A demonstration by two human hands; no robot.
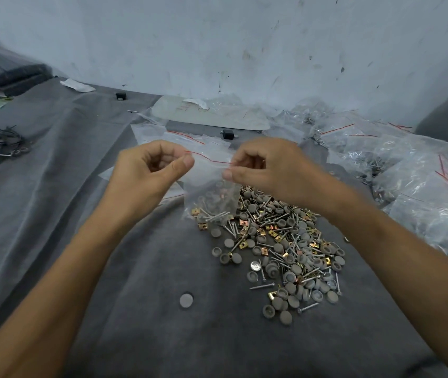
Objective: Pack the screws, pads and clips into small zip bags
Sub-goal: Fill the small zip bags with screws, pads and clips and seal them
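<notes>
Above the far edge of the pile of screws, pads and clips (285, 249), one zip bag (212, 195) hung between my two hands: left hand (146, 173) pinched one top corner, right hand (269, 170) the other. Contents too jumbled to count. One pad (186, 300) lay alone, nearer me.

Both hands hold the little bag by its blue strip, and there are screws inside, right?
No, the strip is red, not blue; the head view shows it. The left hand and right hand do hold the little bag there, with screws inside.

Soft even daylight, faint shadows, wide-angle bowing at edges — corners blurred
</notes>
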